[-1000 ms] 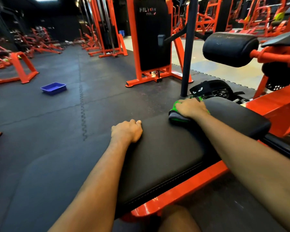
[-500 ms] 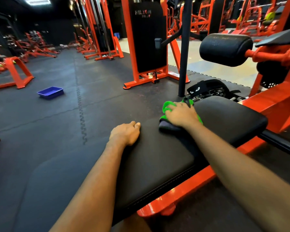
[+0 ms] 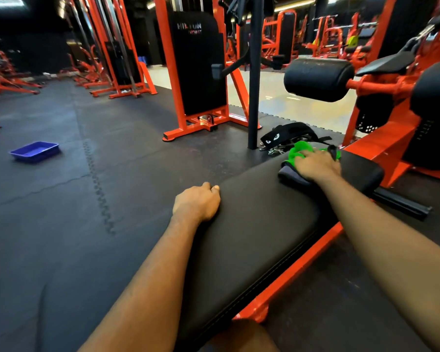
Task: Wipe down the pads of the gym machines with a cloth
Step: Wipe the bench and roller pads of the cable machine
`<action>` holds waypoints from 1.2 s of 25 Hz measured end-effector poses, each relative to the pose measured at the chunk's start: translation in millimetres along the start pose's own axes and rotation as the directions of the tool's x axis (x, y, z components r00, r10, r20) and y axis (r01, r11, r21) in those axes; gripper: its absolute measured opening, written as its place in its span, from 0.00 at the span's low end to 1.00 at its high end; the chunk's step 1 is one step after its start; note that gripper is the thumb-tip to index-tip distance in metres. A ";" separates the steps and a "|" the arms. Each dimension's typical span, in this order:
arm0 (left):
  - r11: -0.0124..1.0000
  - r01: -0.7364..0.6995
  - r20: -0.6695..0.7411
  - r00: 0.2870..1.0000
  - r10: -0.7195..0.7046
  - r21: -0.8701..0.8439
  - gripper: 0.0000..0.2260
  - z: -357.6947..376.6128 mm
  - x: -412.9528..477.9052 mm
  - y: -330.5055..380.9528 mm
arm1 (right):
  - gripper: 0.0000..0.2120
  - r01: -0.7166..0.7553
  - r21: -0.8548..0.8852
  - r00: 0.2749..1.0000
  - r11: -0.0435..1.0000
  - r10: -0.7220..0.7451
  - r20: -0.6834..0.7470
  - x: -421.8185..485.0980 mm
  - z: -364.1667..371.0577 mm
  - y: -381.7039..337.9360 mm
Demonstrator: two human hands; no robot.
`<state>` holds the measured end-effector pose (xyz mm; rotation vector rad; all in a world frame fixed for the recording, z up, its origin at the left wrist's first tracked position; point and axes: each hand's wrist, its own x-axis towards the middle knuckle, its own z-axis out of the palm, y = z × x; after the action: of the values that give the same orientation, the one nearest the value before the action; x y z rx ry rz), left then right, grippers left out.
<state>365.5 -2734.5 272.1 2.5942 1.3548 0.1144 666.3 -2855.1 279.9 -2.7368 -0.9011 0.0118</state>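
Two bare hands rest on the black bench pad (image 3: 252,224). We see the right hand (image 3: 316,165) lying flat on the green and grey cloth (image 3: 296,154), fingers extended and spread over it, pressing it onto the far end of the pad. The left hand (image 3: 197,203) sits on the pad's left edge, fingers curled together over the edge, holding nothing. The pad rests on an orange frame (image 3: 290,273). Beyond the far end, a black strap with clips (image 3: 280,135) lies on the rubber floor (image 3: 74,224). A blue tray (image 3: 34,151) sits on the floor, well apart to the left. A black roller pad (image 3: 318,78) stands above and behind the cloth.
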 end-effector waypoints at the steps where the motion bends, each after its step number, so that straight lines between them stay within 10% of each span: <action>1: 1.000 -0.010 -0.001 1.000 0.010 -0.005 0.22 -1.2 -1.3 1.2 | 0.34 0.030 -0.014 1.000 0.999 -0.030 0.001 -16.9 1.8 -6.6; 7: 0.997 -0.072 0.067 0.995 0.074 -0.037 0.24 -14.4 -11.1 -2.1 | 0.23 0.109 0.040 0.988 0.993 -0.104 -0.116 -181.3 8.8 -51.9; 13: 0.966 -0.222 0.095 0.967 0.235 -0.130 0.24 -21.0 -27.7 -30.5 | 0.25 -0.074 0.033 0.994 0.997 0.071 0.085 -129.2 -19.7 -35.7; 22: 0.960 -0.214 -0.092 0.975 0.200 -0.183 0.19 -22.5 -68.9 -85.9 | 0.26 0.452 0.224 0.870 0.863 -0.483 0.104 -248.7 -14.5 -107.4; 25: 0.905 -0.277 -0.206 0.954 0.218 -0.323 0.14 -21.2 -75.5 -89.8 | 0.27 0.355 0.450 0.922 0.820 -0.387 -0.021 -246.6 -26.2 -99.4; 27: 0.872 -0.276 -0.199 0.957 0.210 -0.403 0.13 -24.2 -78.1 -91.6 | 0.19 0.180 0.222 0.984 0.958 -0.177 -0.036 -251.1 -32.9 -107.8; 30: 0.869 -0.280 -0.204 0.956 0.212 -0.408 0.11 -27.0 -81.0 -89.6 | 0.32 -0.027 -0.028 0.995 0.999 0.024 -0.095 -258.5 -35.1 -133.8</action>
<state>242.7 -2747.0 280.9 2.3896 0.8959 0.5975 382.6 -2911.2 328.0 -2.7495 -0.8467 -0.1255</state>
